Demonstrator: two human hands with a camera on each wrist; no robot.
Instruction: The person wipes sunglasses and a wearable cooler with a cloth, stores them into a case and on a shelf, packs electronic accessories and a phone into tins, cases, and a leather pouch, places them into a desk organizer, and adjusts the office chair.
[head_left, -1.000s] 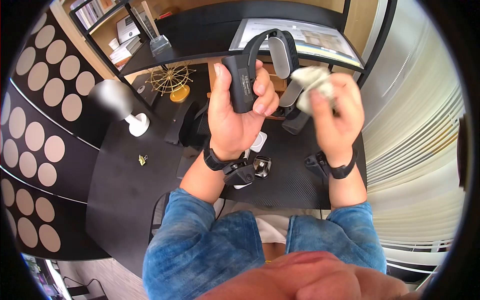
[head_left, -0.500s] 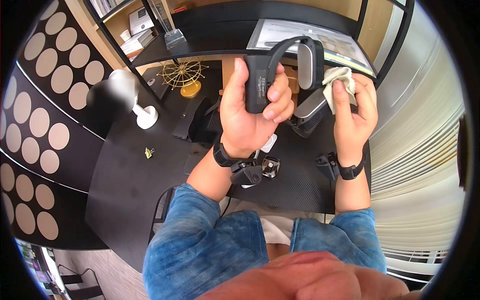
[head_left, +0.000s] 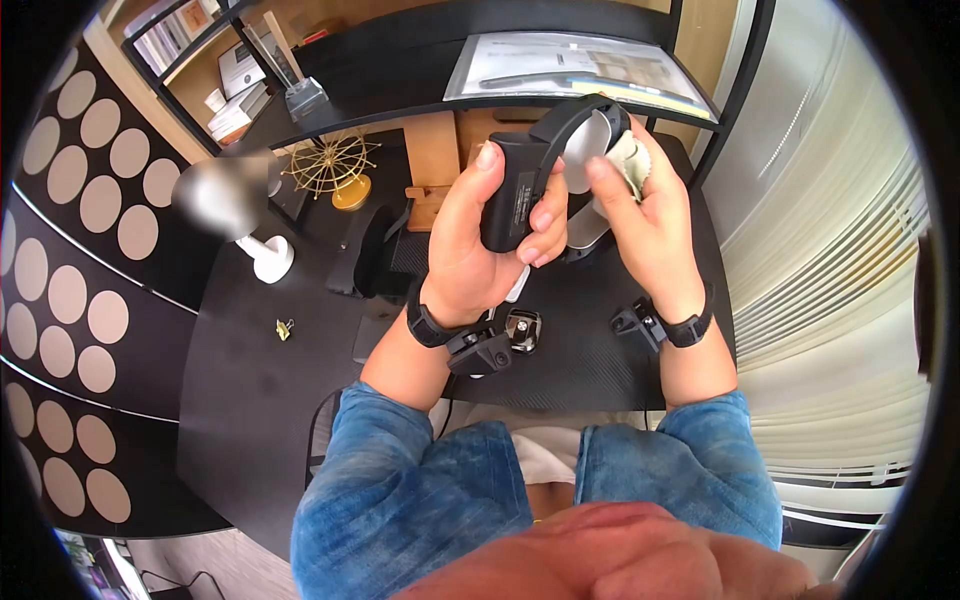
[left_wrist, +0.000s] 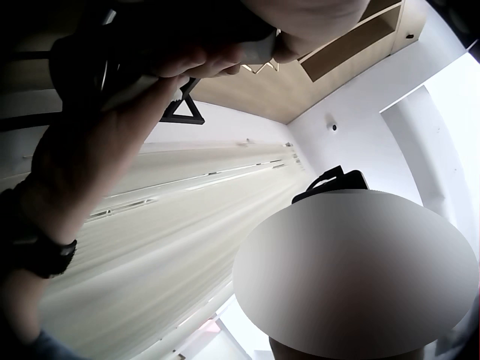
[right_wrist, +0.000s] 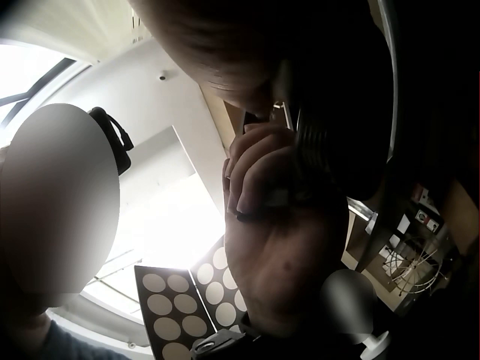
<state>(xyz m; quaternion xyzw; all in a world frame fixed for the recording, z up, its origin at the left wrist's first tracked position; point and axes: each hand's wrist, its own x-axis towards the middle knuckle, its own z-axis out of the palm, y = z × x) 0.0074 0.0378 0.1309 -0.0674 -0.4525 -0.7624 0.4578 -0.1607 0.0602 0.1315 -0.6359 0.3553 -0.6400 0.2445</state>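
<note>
My left hand (head_left: 470, 250) grips the black, labelled end block of what looks like a neck massager (head_left: 510, 205), thumb on one side and fingers curled round the other. Its curved band arches over toward the right, and silver oval pads (head_left: 585, 152) face inward. In my right hand (head_left: 655, 230) is a pale cleaning cloth (head_left: 632, 165) with a zigzag edge, pinched between thumb and fingers around the upper silver pad. The right thumb lies over that pad's face. In the right wrist view, the left hand (right_wrist: 277, 225) shows curled fingers beside the dark device.
On the black desk (head_left: 250, 400) lie a small clip (head_left: 285, 329) and a glossy dark case (head_left: 523, 330). A white lamp (head_left: 272, 260), a golden wheel ornament (head_left: 350, 190) and a black case (head_left: 360, 250) stand farther back. A raised shelf (head_left: 390, 95) spans behind; blinds (head_left: 830, 300) hang right.
The right hand has moved left with the cloth, from beside the lower pad onto the upper pad. The left hand still grips the massager, which is now tilted more to the right.
</note>
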